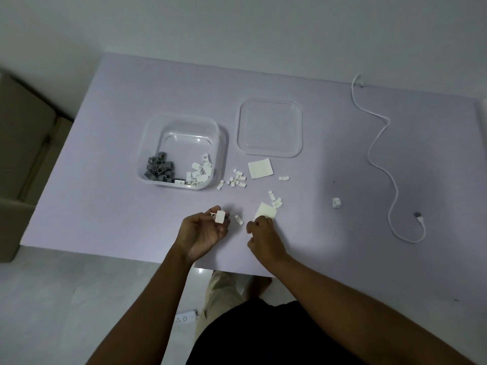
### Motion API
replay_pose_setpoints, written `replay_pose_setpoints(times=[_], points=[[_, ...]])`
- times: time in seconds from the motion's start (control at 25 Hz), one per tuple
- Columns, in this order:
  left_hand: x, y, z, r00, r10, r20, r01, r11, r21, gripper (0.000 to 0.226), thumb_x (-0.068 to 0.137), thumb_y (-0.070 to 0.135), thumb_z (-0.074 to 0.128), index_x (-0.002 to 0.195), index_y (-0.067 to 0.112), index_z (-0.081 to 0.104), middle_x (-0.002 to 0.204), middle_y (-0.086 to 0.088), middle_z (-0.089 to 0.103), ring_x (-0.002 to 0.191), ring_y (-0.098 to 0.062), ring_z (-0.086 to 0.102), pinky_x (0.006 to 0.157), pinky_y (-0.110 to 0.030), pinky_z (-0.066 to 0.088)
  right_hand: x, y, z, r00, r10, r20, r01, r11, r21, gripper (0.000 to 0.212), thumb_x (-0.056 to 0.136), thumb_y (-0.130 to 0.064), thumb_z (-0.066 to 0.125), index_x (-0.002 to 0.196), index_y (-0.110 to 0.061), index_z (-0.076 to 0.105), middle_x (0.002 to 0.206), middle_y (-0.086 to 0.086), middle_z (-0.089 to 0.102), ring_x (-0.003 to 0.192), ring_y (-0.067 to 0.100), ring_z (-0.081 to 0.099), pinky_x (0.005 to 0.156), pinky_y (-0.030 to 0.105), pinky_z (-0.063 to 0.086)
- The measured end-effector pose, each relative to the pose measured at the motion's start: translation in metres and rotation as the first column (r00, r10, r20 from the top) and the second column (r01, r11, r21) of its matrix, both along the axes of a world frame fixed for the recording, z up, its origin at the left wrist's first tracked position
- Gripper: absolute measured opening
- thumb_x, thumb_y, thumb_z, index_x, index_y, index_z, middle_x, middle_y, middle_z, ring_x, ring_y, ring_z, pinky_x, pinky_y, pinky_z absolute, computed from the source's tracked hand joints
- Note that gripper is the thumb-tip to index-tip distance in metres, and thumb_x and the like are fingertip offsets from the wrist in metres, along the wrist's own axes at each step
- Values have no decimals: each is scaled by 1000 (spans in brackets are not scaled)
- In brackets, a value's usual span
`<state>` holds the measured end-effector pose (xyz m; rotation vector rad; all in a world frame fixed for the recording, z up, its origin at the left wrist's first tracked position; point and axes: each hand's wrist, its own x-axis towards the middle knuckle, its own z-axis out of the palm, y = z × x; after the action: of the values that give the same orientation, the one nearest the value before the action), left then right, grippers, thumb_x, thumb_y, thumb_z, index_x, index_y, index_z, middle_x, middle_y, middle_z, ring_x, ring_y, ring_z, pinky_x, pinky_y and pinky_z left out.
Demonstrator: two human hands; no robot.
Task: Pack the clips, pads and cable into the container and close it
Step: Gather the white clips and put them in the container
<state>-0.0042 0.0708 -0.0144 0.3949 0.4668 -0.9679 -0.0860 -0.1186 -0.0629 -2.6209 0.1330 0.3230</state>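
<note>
left hand [204, 233] cupped around white clips [219, 216], right hand [263, 237] pinching pad [264, 211] near table's front edge; risk: clips spilling before reaching container [181, 151].

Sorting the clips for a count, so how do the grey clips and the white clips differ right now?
The grey clips all lie inside the container; the white clips are partly in it, partly strewn over the table. The grey clips sit in one pile at the container's left; the white ones in it lie at its right. Both are small plastic pieces.
</note>
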Motion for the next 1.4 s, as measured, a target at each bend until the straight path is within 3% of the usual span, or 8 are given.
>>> replay_pose_setpoints(times=[0.24, 0.4, 0.48, 0.6, 0.72, 0.88, 1.16, 1.4], points=[[17, -21, 9, 986, -154, -57, 165, 927, 336, 35, 92, 44, 59, 67, 19, 53, 65, -1, 52, 53, -11, 49, 41, -19, 39, -3, -10, -9, 997, -29, 66, 30, 1000, -6, 28, 68, 3, 78, 85, -10, 60, 87, 12, 61, 82, 27, 59, 71, 33, 53], [24, -34, 10, 974, -222, -44, 211, 823, 527, 38, 92, 39, 61, 62, 21, 45, 49, 7, 33, 38, -5, 26, 33, -18, 12, 2, -19, 9, 948, -301, -100, 317, 904, 288, 19, 73, 4, 71, 83, -9, 60, 88, 7, 60, 78, 21, 58, 65, 19, 43], [27, -41, 10, 968, -250, -34, 227, 804, 550, 37, 93, 37, 59, 63, 21, 44, 49, 7, 32, 38, -6, 24, 35, -20, 9, 7, -32, 21, 793, -523, -313, 606, 623, 494, 14, 80, 2, 67, 87, -8, 60, 88, 8, 63, 74, 20, 60, 59, 17, 47], [31, -58, 13, 949, -314, -22, 265, 758, 596, 36, 94, 36, 58, 65, 20, 45, 51, 6, 32, 38, -7, 23, 38, -21, 8, 9, -68, 38, 475, -592, -652, 758, -102, 644, 21, 85, 6, 46, 88, -7, 62, 80, 17, 63, 60, 22, 57, 47, 26, 43], [32, -76, 16, 935, -355, -11, 283, 727, 625, 34, 94, 36, 58, 66, 20, 46, 53, 6, 34, 39, -7, 24, 37, -21, 11, 10, -111, 44, 282, -639, -716, 703, -370, 608, 18, 85, -9, 47, 72, -12, 59, 63, 8, 55, 47, 16, 47, 44, 22, 29], [38, -93, 21, 921, -390, 26, 263, 668, 697, 35, 98, 36, 52, 68, 18, 49, 57, 3, 37, 45, -11, 27, 41, -24, 16, 11, -169, 27, 87, -934, -346, 836, -121, 536, 27, 91, -35, 62, 73, -15, 56, 62, 4, 59, 47, 20, 52, 45, 29, 42], [64, -91, 48, 836, -516, 188, 126, 514, 848, 30, 98, 30, 48, 75, 13, 56, 58, -2, 43, 46, -12, 30, 46, -23, 20, 20, -193, 12, 344, -932, -111, 932, 325, 157, 26, 90, -27, 67, 105, -9, 56, 90, 7, 59, 78, 24, 54, 71, 30, 41], [130, -24, 58, 734, -564, 378, -146, 413, 899, 33, 97, 29, 48, 73, 10, 59, 54, 3, 45, 48, -11, 35, 44, -23, 27, 69, -132, 20, 267, -863, -429, 851, 2, 525, 19, 88, -32, 69, 86, -14, 63, 73, 4, 56, 61, 19, 51, 53, 30, 41]])
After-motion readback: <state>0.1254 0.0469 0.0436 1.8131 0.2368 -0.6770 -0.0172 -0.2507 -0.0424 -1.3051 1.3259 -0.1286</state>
